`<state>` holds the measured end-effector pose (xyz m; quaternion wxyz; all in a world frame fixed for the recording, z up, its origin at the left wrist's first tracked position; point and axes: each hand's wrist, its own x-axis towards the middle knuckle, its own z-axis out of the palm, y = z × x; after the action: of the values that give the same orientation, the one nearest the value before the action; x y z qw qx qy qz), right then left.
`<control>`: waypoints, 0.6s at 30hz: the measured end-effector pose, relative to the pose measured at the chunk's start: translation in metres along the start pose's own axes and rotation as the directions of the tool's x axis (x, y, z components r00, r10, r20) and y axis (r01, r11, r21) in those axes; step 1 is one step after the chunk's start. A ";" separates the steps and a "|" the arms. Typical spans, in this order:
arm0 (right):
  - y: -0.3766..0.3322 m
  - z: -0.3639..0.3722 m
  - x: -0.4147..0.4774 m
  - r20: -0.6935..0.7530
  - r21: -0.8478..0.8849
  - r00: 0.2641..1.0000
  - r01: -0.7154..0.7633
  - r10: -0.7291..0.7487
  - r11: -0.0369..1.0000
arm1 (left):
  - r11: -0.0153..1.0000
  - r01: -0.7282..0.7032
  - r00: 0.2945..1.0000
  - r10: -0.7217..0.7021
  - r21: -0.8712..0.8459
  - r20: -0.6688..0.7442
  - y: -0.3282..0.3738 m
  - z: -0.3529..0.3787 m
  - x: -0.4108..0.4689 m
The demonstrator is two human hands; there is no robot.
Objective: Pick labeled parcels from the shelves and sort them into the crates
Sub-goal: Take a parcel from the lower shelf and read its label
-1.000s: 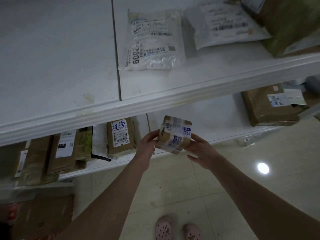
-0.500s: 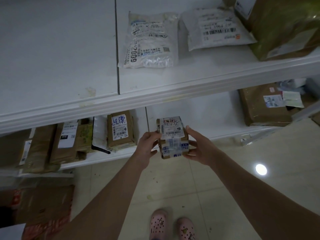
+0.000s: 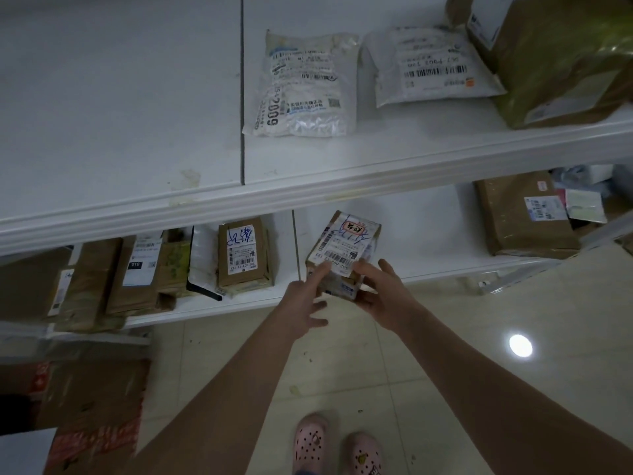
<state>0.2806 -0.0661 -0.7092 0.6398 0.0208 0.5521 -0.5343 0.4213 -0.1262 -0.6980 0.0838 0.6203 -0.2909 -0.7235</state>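
Observation:
A small taped cardboard parcel (image 3: pixel 344 241) with a white barcode label and a red-marked sticker faces up at the front edge of the lower shelf (image 3: pixel 428 228). My right hand (image 3: pixel 383 289) grips its near right corner, fingers on top and thumb below. My left hand (image 3: pixel 303 303) has its fingers spread, with only the index finger touching the label's near left edge. I cannot tell whether the parcel rests on the shelf. No crate is in view.
The upper shelf (image 3: pixel 120 114) carries two white mailer bags (image 3: pixel 305 84) and a large brown box (image 3: pixel 561 56) at the right. On the lower shelf stand several brown parcels (image 3: pixel 245 258) at the left and another (image 3: pixel 520 217) at the right. Flattened cardboard (image 3: pixel 92 406) lies on the floor.
The parcel has been turned label-up and carried forward to the lower shelf's edge. My left hand has let go its grip and spread its fingers; my right hand still holds it.

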 end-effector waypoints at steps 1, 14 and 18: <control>0.001 0.002 -0.001 0.008 -0.003 1.000 -0.003 0.003 1.000 | 0.999 0.009 0.999 -0.007 -0.043 0.039 0.000 0.003 -0.002; -0.021 -0.005 -0.021 -0.025 -0.441 0.975 0.186 -0.220 0.878 | 0.970 -0.236 0.965 0.240 -0.048 0.104 0.025 -0.036 -0.012; -0.008 -0.004 -0.022 -0.099 -0.315 0.988 0.084 -0.121 0.946 | 0.932 -0.287 0.945 0.313 -0.220 0.091 0.016 -0.029 -0.013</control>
<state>0.2764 -0.0529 -0.6904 0.5729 -0.0770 0.6659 -0.4715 0.4477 -0.1417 -0.6801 0.2381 0.5102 -0.3115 -0.7655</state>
